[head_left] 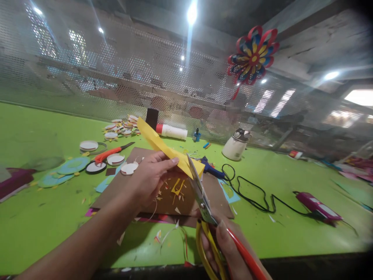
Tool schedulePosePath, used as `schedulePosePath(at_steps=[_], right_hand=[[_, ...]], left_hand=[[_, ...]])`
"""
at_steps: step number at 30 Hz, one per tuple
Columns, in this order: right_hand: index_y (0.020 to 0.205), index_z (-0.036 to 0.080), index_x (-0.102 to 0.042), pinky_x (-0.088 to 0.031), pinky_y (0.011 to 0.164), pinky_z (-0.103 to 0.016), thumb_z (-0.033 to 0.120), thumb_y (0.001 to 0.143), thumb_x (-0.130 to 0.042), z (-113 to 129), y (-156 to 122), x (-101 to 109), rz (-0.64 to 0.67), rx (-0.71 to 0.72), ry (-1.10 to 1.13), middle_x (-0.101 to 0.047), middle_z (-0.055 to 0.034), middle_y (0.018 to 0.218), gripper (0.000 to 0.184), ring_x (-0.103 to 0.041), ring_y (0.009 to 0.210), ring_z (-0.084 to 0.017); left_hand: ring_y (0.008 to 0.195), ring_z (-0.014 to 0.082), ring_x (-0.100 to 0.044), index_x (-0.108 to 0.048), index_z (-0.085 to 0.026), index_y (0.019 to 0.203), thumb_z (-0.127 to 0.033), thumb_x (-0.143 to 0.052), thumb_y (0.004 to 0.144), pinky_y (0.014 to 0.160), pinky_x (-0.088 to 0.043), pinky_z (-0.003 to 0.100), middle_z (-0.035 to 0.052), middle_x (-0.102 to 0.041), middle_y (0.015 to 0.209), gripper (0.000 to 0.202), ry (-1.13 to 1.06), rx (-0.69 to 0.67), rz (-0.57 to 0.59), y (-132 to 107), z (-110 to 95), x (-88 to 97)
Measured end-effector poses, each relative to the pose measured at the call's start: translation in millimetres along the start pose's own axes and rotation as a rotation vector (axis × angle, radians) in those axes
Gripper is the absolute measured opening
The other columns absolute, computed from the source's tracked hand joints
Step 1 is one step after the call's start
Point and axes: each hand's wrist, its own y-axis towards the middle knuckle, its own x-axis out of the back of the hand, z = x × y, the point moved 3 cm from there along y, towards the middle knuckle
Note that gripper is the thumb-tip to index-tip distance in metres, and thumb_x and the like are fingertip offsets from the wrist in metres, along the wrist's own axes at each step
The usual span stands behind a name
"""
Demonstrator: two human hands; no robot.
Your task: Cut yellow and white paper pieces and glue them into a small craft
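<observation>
My left hand (150,177) pinches a long yellow paper strip (163,146) that slants up and to the left over the table. My right hand (230,249) grips scissors (201,194) with yellow and red handles; their blades meet the strip's lower right end. Under both hands lies a brown cardboard sheet (210,190) scattered with small yellow paper offcuts.
The green table (43,217) carries paper discs (89,146), an orange-handled cutter (112,153), a white tube (173,132), a blue glue gun (211,168) with black cable (256,198), a white pot (234,147) and a magenta device (316,205). A mesh screen bears a paper flower (253,54).
</observation>
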Motion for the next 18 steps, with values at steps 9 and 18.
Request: schedulePosePath(at_steps=[9, 18], right_hand=[[0.101, 0.015, -0.061, -0.032, 0.040, -0.017, 0.073, 0.078, -0.047, 4.8, -7.9, 1.5, -0.021, -0.068, -0.006, -0.042, 0.0029, 0.059, 0.065, -0.036, 0.048, -0.007], [0.103, 0.016, -0.059, -0.028, 0.041, -0.016, 0.073, 0.078, -0.046, 1.5, -13.4, -1.9, -0.021, -0.108, 0.024, -0.037, 0.0044, 0.058, 0.063, -0.031, 0.047, -0.006]], left_hand=[[0.069, 0.0193, -0.068, -0.073, -0.009, 0.084, -0.018, -0.066, 0.075, 0.063, -0.056, 0.029, 0.0121, -0.074, 0.082, 0.014, 0.064, 0.052, 0.100, 3.3, -2.8, 1.9], [0.064, 0.0190, -0.067, -0.071, -0.009, 0.080, -0.018, -0.068, 0.072, 0.057, -0.055, 0.028, 0.0120, -0.072, 0.075, 0.013, 0.063, 0.078, 0.114, 5.0, -7.0, 4.0]])
